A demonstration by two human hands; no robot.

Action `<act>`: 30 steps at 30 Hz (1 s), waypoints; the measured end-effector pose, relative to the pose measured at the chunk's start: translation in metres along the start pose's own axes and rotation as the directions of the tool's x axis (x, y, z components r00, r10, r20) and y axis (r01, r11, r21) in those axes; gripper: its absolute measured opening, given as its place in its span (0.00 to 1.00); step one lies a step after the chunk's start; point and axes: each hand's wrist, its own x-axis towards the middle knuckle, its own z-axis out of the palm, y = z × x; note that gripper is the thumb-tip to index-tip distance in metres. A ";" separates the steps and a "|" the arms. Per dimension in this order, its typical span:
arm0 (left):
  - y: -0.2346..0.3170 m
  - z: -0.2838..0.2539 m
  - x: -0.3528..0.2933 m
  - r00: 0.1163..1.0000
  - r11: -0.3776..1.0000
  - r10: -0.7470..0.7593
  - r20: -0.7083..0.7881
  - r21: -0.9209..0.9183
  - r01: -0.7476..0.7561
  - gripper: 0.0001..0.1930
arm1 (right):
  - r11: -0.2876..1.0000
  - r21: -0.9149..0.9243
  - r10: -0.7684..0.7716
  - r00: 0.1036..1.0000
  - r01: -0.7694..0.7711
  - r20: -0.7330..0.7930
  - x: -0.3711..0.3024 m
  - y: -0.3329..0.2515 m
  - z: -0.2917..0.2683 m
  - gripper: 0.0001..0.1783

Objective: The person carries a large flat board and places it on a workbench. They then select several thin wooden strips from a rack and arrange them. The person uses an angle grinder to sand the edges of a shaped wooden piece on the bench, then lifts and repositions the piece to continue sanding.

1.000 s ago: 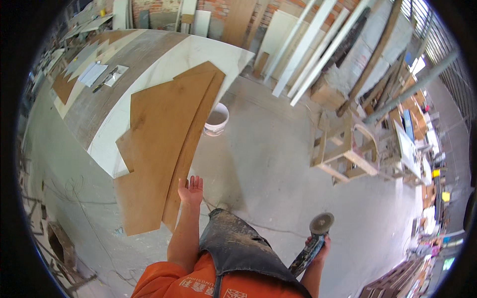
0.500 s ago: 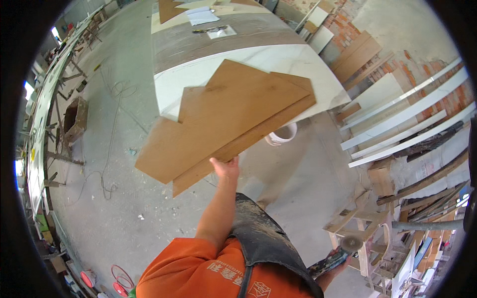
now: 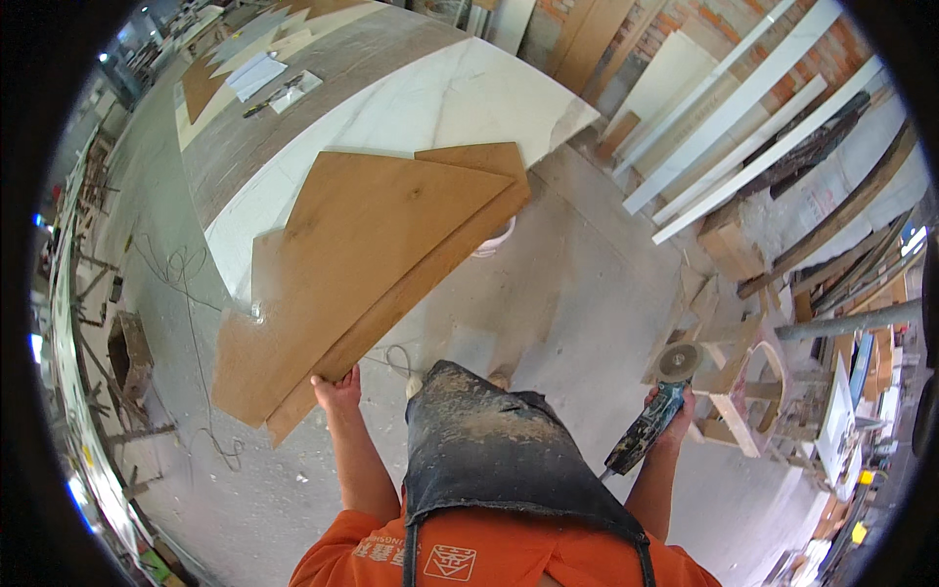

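My left hand (image 3: 336, 390) grips the near edge of two stacked brown plywood boards (image 3: 362, 264) with angular, zigzag outlines. The boards lie slanted, their far ends resting on a large white and wood-topped table (image 3: 430, 98), their near ends hanging over the floor. My right hand (image 3: 673, 411) hangs at my side and holds an angle grinder (image 3: 653, 416), its round disc (image 3: 679, 362) pointing up and forward. A dusty dark apron (image 3: 499, 450) over an orange shirt fills the lower middle.
A white bucket (image 3: 494, 240) stands on the concrete floor under the boards' far end. White planks (image 3: 724, 137) and timber lean on the brick wall at right. A small wooden frame stool (image 3: 748, 382) stands near the grinder. Cables (image 3: 176, 274) trail on the left.
The view has swung back and forth as I moved closer to the boards. My left hand went from open in the air to gripping the boards' edge. The grinder stays in my right hand.
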 end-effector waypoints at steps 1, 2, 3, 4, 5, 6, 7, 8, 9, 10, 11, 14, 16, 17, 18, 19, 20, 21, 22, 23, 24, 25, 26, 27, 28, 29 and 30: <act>0.015 -0.013 0.005 1.000 0.999 -0.008 -0.017 0.032 0.008 0.33 | 1.000 0.003 0.014 1.000 -0.014 -0.018 -0.006 0.007 0.007 0.25; 0.027 -0.021 0.008 0.999 0.996 -0.015 -0.032 0.087 0.017 0.32 | 0.999 0.028 0.034 0.998 -0.033 -0.046 -0.010 0.013 0.011 0.25; 0.040 -0.027 0.007 0.999 0.990 -0.019 -0.047 0.139 0.025 0.31 | 0.997 0.056 0.055 0.996 -0.051 -0.070 -0.009 0.021 0.013 0.25; 0.054 -0.034 0.007 0.998 0.982 -0.022 -0.060 0.188 0.033 0.31 | 0.994 0.083 0.075 0.993 -0.067 -0.090 -0.011 0.029 0.018 0.25; 0.064 -0.038 0.007 0.998 0.975 -0.035 -0.054 0.217 0.046 0.30 | 0.999 0.028 0.030 0.998 -0.029 -0.054 -0.017 0.034 0.037 0.25; 0.075 -0.043 0.006 0.998 0.967 -0.046 -0.051 0.249 0.057 0.30 | 0.998 0.041 0.060 0.995 -0.056 -0.081 -0.016 0.041 0.046 0.25; 0.085 -0.047 0.006 0.997 0.957 -0.058 -0.051 0.282 0.070 0.29 | 0.995 0.056 0.089 0.990 -0.084 -0.109 -0.013 0.051 0.052 0.25; 0.095 -0.052 0.008 0.995 0.956 -0.065 -0.079 0.282 0.084 0.29 | 0.992 0.071 0.114 0.985 -0.106 -0.129 -0.011 0.057 0.061 0.25; 0.097 -0.054 0.013 0.991 0.951 -0.091 -0.100 0.286 0.117 0.29 | 0.991 0.085 0.114 0.984 -0.103 -0.138 -0.017 0.059 0.067 0.25; 0.097 -0.054 0.021 0.985 0.944 -0.119 -0.123 0.293 0.151 0.28 | 0.990 0.098 0.113 0.982 -0.099 -0.150 -0.026 0.063 0.074 0.25; 0.097 -0.048 0.018 0.981 0.942 -0.135 -0.142 0.287 0.171 0.29 | 0.988 0.109 0.127 0.981 -0.111 -0.147 -0.026 0.067 0.084 0.26; 0.111 -0.042 0.010 0.979 0.945 -0.133 -0.155 0.278 0.172 0.31 | 0.994 -0.009 0.107 0.989 -0.109 -0.106 -0.023 0.076 0.122 0.29; 0.122 -0.052 0.024 0.991 0.945 -0.091 -0.095 0.306 0.116 0.33 | 0.986 -0.032 0.163 0.983 -0.167 -0.089 -0.015 0.081 0.136 0.27; 0.127 -0.052 0.028 0.976 0.919 -0.174 -0.131 0.335 0.209 0.34 | 0.981 -0.040 0.186 0.976 -0.192 -0.109 -0.015 0.080 0.144 0.27; 0.135 -0.047 0.028 0.954 0.886 -0.245 -0.173 0.360 0.293 0.35 | 0.974 -0.044 0.216 0.968 -0.224 -0.128 -0.010 0.081 0.149 0.27; 0.139 -0.044 0.026 0.925 0.846 -0.313 -0.216 0.379 0.375 0.37 | 0.976 -0.028 0.211 0.975 -0.214 -0.071 0.000 0.082 0.148 0.26; 0.146 -0.046 0.020 0.920 0.817 -0.312 -0.236 0.428 0.387 0.37 | 0.972 -0.038 0.231 0.971 -0.234 -0.067 0.009 0.084 0.149 0.25; 0.149 -0.047 0.015 0.917 0.788 -0.309 -0.251 0.472 0.395 0.37 | 0.967 -0.046 0.250 0.967 -0.252 -0.057 0.023 0.087 0.152 0.25; 0.148 -0.044 0.011 0.914 0.756 -0.306 -0.267 0.515 0.404 0.37 | 0.961 -0.055 0.268 0.962 -0.270 -0.047 0.039 0.089 0.154 0.24; 0.151 -0.037 0.003 0.923 0.612 -0.210 -0.322 0.693 0.381 0.34 | 0.944 -0.046 0.324 0.945 -0.326 -0.051 0.056 0.091 0.159 0.26; 0.151 -0.027 -0.003 0.930 0.422 -0.105 -0.353 0.830 0.363 0.32 | 0.941 -0.060 0.335 0.942 -0.334 0.016 0.074 0.094 0.164 0.28; 0.150 -0.015 -0.009 0.933 0.201 0.006 -0.361 0.914 0.352 0.30 | 0.938 -0.073 0.344 0.935 -0.339 0.081 0.092 0.096 0.169 0.30; 0.148 -0.001 -0.009 0.964 0.093 0.072 -0.256 0.964 0.249 0.28 | 0.932 -0.080 0.361 0.921 -0.352 0.147 0.110 0.102 0.177 0.32; 0.142 0.019 -0.004 0.980 -0.029 0.131 -0.148 0.988 0.153 0.25 | 0.918 -0.095 0.397 0.891 -0.386 0.218 0.129 0.107 0.185 0.34; 0.129 0.046 0.001 0.986 -0.160 0.165 -0.034 0.985 0.061 0.23 | 0.905 -0.112 0.424 0.859 -0.410 0.286 0.148 0.110 0.193 0.37; 0.095 0.096 -0.015 0.941 -0.421 0.210 0.266 0.893 -0.158 0.21 | 0.891 -0.126 0.454 0.846 -0.436 0.279 0.166 0.118 0.201 0.38; 0.049 0.145 -0.034 0.826 -0.657 0.170 0.537 0.686 -0.311 0.20 | 0.872 -0.146 0.489 0.827 -0.467 0.276 0.182 0.128 0.211 0.39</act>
